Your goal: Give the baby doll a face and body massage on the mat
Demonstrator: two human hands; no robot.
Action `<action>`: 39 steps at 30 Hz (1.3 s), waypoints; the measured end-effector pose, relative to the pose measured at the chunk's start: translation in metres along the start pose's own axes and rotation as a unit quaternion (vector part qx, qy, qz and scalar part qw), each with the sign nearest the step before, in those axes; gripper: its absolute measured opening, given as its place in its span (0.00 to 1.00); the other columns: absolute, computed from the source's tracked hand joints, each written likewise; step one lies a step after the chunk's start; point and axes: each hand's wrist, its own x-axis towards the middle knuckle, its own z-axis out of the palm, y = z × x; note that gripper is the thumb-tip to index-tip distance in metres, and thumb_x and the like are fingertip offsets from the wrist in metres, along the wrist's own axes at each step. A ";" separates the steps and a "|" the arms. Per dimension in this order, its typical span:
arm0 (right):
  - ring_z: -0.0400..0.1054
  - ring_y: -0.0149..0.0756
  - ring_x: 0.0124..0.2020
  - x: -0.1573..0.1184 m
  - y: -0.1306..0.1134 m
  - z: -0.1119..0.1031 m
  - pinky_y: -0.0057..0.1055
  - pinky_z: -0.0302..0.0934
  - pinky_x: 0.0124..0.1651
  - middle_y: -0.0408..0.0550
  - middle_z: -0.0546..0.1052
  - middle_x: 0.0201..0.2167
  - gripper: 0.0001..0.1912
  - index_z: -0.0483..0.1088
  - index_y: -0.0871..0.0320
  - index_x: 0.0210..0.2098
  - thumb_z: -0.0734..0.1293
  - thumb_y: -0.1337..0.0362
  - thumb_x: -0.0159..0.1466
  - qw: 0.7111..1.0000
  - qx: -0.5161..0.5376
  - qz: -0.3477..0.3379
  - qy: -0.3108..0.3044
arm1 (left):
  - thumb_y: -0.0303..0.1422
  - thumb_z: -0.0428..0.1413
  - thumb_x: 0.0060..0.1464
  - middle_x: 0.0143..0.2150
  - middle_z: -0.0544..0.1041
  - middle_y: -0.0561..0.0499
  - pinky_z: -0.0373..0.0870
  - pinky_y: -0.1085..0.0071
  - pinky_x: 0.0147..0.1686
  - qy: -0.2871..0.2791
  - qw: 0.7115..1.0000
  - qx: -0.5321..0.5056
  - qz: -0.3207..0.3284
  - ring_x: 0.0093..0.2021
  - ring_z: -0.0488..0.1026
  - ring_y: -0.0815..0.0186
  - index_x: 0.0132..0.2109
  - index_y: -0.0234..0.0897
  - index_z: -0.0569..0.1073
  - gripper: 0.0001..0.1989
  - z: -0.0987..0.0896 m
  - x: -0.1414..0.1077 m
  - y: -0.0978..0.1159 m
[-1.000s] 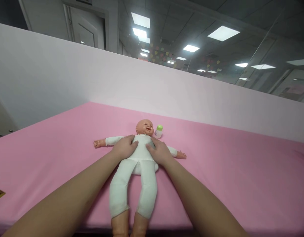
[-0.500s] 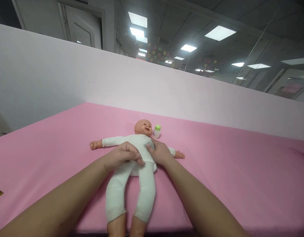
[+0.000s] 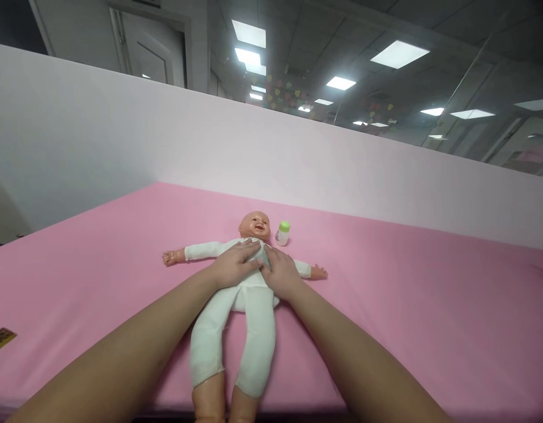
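A baby doll [image 3: 259, 346] with a white cloth body lies on its back, its head toward the wall and its arms spread out. My left hand [image 3: 236, 264] rests flat on the left part of the doll's chest, fingers extended toward the neck. On the right part of the chest lies my right hand [image 3: 280, 272], open too, its thumb close to the left thumb. Neither hand holds anything. Just right of the doll's head stands a small bottle [image 3: 282, 234] with a green cap.
The doll lies on a pink padded surface [image 3: 407, 305]. A low white wall [image 3: 253, 153] runs behind it, with glass above showing ceiling lights. At the far left edge is a yellow and dark label [image 3: 0, 340].
My left hand has moved up from the doll's lower belly to its chest, and its curled fingers have straightened. My right hand stays on the chest, shifted slightly inward. The doll's head faces more upward.
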 end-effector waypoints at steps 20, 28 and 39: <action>0.75 0.51 0.56 -0.028 -0.033 -0.037 0.50 0.67 0.63 0.53 0.81 0.55 0.18 0.78 0.53 0.56 0.68 0.59 0.68 0.982 0.141 -0.113 0.049 | 0.51 0.45 0.70 0.74 0.65 0.44 0.54 0.55 0.73 0.070 0.993 0.011 -0.092 0.74 0.61 0.52 0.73 0.38 0.67 0.34 -0.014 -0.012 -0.037; 0.74 0.47 0.60 -0.051 -0.084 -0.036 0.44 0.66 0.65 0.53 0.80 0.58 0.31 0.73 0.52 0.62 0.66 0.40 0.69 0.887 0.312 -0.333 -0.078 | 0.50 0.46 0.69 0.73 0.66 0.43 0.55 0.54 0.73 0.074 0.993 0.010 -0.095 0.74 0.62 0.51 0.73 0.36 0.66 0.34 -0.015 -0.013 -0.036; 0.53 0.51 0.76 0.015 0.000 -0.009 0.56 0.44 0.77 0.53 0.63 0.74 0.32 0.61 0.53 0.73 0.59 0.46 0.76 0.995 0.052 -0.075 -0.027 | 0.48 0.44 0.70 0.73 0.66 0.41 0.54 0.55 0.73 0.077 0.993 0.039 -0.084 0.74 0.61 0.52 0.72 0.33 0.67 0.33 -0.007 -0.010 -0.036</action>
